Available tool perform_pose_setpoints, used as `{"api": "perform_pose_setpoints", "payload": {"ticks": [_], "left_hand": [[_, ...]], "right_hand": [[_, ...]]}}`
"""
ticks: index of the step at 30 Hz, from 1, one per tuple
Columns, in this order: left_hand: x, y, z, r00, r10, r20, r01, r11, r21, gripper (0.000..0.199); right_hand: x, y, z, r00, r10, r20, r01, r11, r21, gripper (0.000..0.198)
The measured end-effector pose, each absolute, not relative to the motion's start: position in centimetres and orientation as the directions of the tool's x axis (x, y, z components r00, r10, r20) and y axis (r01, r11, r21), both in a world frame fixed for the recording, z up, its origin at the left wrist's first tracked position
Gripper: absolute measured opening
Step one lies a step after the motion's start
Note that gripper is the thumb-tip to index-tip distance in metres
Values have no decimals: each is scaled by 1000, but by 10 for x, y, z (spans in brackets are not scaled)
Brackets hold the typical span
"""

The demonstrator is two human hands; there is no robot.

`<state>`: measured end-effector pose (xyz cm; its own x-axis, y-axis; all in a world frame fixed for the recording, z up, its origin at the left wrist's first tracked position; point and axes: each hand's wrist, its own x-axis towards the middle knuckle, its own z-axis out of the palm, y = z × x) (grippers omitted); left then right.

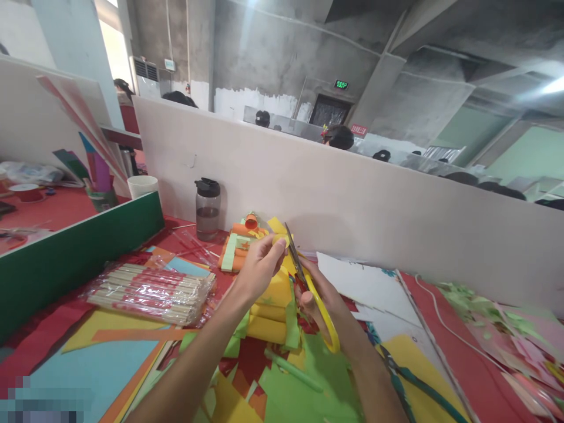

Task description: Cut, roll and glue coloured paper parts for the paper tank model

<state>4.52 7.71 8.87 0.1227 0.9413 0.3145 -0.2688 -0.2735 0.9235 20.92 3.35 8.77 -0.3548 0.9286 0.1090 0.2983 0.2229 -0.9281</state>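
My left hand [263, 261] pinches a small piece of yellow paper [277, 225] between thumb and fingers. Yellow-handled scissors [325, 314] are in my right hand [315, 288], their dark blades pointing up and lying right beside the yellow paper. Whether the blades are cutting into it I cannot tell. Below and behind my hands stand a yellow rolled-paper construction [267, 325] with green strips and an orange rolled-paper one [235, 258] with pale green strips. Part of the yellow one is hidden by my hands.
A plastic-wrapped bundle of wooden sticks [150, 291] lies left, near a water bottle [208, 210]. Green-handled pliers [414, 376] rest at lower right. Green paper [308, 388] and scraps cover the red table. A white partition [352, 194] and a green divider [79, 258] bound the space.
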Motion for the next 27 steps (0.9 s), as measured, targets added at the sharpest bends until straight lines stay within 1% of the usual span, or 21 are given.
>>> {"api": "perform_pose_setpoints", "payload": {"ticks": [2,5,8,12,14,18,20,24,27], "left_hand": [[45,77,89,120,941,317,-260,-279,924,37],[45,77,90,121,940,318,-252,-281,926,37],[44,76,92,125,942,313,-248,-276,929,37],[41,75,94,154,940,303,-248,-260,933,36],[41,75,95,172,939,297,-239,-252,938,36],[39,75,95,195,937,289,-214,-247,945,37],[38,75,95,203,934,295,-201,-255,946,37],[35,78,94,232,921,314,-172,-279,945,37],[32,79,94,262,913,313,-159,-279,947,37]], "right_hand": [[208,34,86,-353,933,74,287,184,-940,101],[207,33,87,-359,933,38,277,145,-950,95],[207,32,87,-354,932,73,288,183,-940,93],[208,33,87,-344,928,146,309,259,-915,101],[209,33,88,-354,924,144,315,263,-912,103],[209,32,91,-356,924,140,331,265,-906,101],[209,32,91,-350,929,118,331,240,-913,98],[209,31,91,-363,931,30,299,147,-943,95],[210,31,90,-373,928,15,291,132,-948,95]]}}
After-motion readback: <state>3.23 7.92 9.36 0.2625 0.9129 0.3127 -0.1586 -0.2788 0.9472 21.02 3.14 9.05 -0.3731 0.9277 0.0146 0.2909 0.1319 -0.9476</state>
